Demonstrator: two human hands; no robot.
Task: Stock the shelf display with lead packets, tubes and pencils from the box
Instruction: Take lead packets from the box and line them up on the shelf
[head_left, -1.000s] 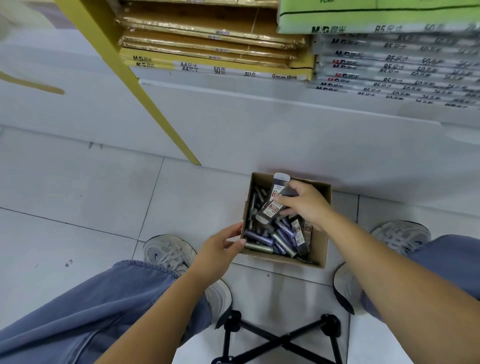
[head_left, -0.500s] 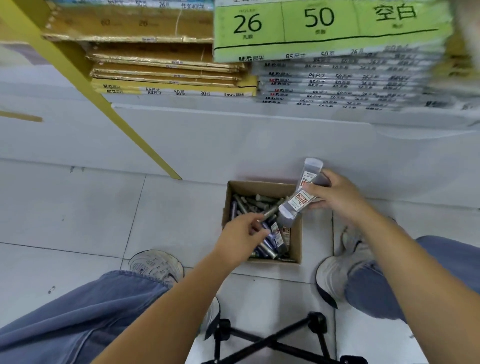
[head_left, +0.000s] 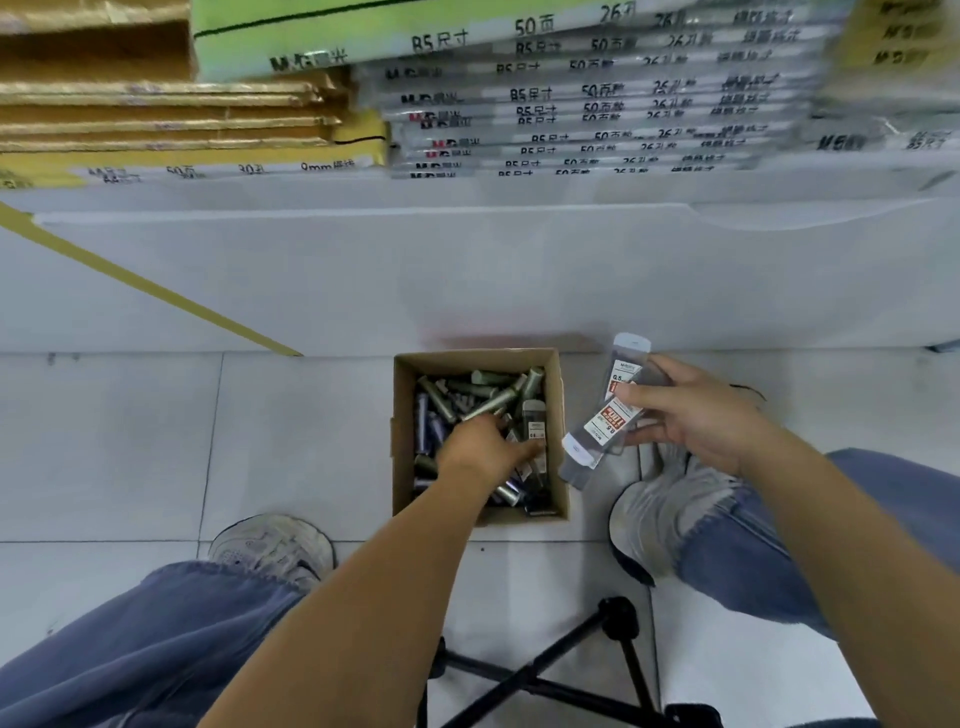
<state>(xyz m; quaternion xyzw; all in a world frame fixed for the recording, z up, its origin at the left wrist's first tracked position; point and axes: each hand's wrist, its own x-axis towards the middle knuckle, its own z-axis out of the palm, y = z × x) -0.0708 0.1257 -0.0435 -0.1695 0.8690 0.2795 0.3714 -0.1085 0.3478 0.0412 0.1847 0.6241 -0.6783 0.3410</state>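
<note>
Clear lead packets (head_left: 604, 425), red-white labels, right hand (head_left: 698, 415).

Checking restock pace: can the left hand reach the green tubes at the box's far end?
Probably yes. The left hand is inside the open-topped box, and the green tubes lie uncovered just beyond it.

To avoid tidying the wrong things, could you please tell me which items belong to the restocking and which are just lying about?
Job: cardboard box, tubes inside it, lead packets held by right hand, left hand in the box.
Lying about: paper packs, black stand.
</note>
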